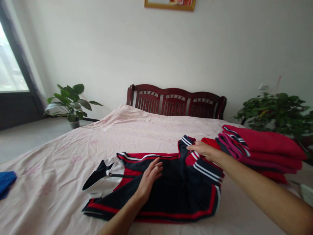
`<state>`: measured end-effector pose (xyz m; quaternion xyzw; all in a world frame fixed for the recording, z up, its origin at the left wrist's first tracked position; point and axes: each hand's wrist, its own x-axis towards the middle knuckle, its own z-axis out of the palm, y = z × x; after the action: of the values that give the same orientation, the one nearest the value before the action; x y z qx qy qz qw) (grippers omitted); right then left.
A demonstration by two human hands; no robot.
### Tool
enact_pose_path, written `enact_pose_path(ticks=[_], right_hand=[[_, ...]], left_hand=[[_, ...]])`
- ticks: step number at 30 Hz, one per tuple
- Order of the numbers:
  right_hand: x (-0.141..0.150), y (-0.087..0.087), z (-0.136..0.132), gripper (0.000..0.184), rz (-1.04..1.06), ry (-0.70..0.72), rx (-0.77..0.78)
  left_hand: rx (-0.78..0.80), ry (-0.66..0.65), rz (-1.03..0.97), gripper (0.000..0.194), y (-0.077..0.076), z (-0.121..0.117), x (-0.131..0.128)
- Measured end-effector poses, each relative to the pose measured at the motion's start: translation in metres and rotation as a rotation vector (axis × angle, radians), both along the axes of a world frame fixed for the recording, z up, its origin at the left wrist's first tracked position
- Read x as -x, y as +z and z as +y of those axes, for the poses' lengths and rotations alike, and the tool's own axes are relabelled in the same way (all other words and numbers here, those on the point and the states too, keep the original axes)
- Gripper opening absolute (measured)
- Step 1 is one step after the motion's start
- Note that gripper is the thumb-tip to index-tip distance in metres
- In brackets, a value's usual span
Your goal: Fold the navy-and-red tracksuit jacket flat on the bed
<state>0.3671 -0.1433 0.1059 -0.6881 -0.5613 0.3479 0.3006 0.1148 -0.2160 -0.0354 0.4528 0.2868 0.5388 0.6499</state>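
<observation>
A navy, red and white zip-up jacket (168, 186) lies partly folded on the bed, its white-and-black collar toward the left. On its dark middle rests my left hand (149, 179), fingers stretched out and holding nothing. My right hand (201, 149) grips the striped cuff end of a sleeve at the jacket's right side, with thumb and fingers closed on the cloth. White-striped ribbing (207, 171) shows just below that hand. The undersides of the jacket and some of my right fingers are hidden.
A stack of folded red and pink clothes (271, 147) stands at the right, close to my right forearm. Blue cloth (7, 182) lies at the left edge. Beyond the pink bedsheet (97, 147) are a wooden headboard (174, 99) and potted plants (70, 101).
</observation>
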Motion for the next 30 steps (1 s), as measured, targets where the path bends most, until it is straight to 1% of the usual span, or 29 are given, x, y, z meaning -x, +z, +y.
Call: enact_pose_path(ticks=[2,3,4,6,8,9,12,14,16,18,20,23,24,28,29,30], right_hand=[[0.036,0.002,0.004,0.015,0.056,0.072,0.091],[0.052,0.000,0.005,0.018,0.079,0.107,0.139],[0.066,-0.004,0.005,0.020,0.112,0.145,0.187],[0.087,-0.017,0.002,0.022,0.204,0.218,0.271],[0.097,-0.037,-0.005,0.023,0.292,0.249,0.298],[0.098,-0.048,-0.008,0.023,0.323,0.242,0.291],[0.097,-0.082,-0.020,0.020,0.358,0.161,0.222],[0.094,-0.101,-0.028,0.021,0.378,0.116,0.157],[0.093,-0.116,-0.035,0.026,0.382,0.100,0.087],[0.093,-0.125,-0.040,0.029,0.366,0.103,0.028],[0.095,-0.130,-0.041,0.030,0.324,0.109,-0.016],[0.099,-0.128,-0.037,0.030,0.226,0.107,-0.063],[0.101,-0.126,-0.036,0.032,0.153,0.117,-0.085],[0.112,-0.116,-0.032,0.047,-0.300,0.219,-0.162],[0.114,-0.114,-0.032,0.050,-0.360,0.235,-0.163],[0.116,-0.113,-0.031,0.053,-0.374,0.237,-0.158]], left_hand=[[0.190,-0.118,-0.194,0.073,0.002,-0.005,-0.004],[0.275,-0.150,-0.246,0.075,0.003,-0.006,-0.003],[0.344,-0.166,-0.265,0.075,0.003,-0.005,0.000],[0.414,-0.162,-0.245,0.073,0.004,-0.003,0.010],[0.428,-0.156,-0.203,0.072,0.005,0.000,0.019],[0.419,-0.158,-0.186,0.071,0.006,0.001,0.022],[0.390,-0.097,-0.093,0.068,0.006,0.000,0.022],[0.380,-0.030,-0.015,0.074,0.005,-0.001,0.016],[0.354,-0.003,0.037,0.083,0.001,-0.002,0.010],[0.309,0.001,0.049,0.088,-0.004,-0.002,0.006],[0.290,0.016,0.041,0.088,-0.007,-0.001,0.004],[0.321,0.018,0.018,0.086,-0.010,0.000,0.005],[0.334,0.015,0.014,0.085,-0.010,0.001,0.006],[0.332,-0.027,-0.009,0.079,-0.008,0.002,0.007],[0.326,-0.043,-0.019,0.077,-0.007,0.001,0.008],[0.321,-0.059,-0.028,0.075,-0.006,0.001,0.008]])
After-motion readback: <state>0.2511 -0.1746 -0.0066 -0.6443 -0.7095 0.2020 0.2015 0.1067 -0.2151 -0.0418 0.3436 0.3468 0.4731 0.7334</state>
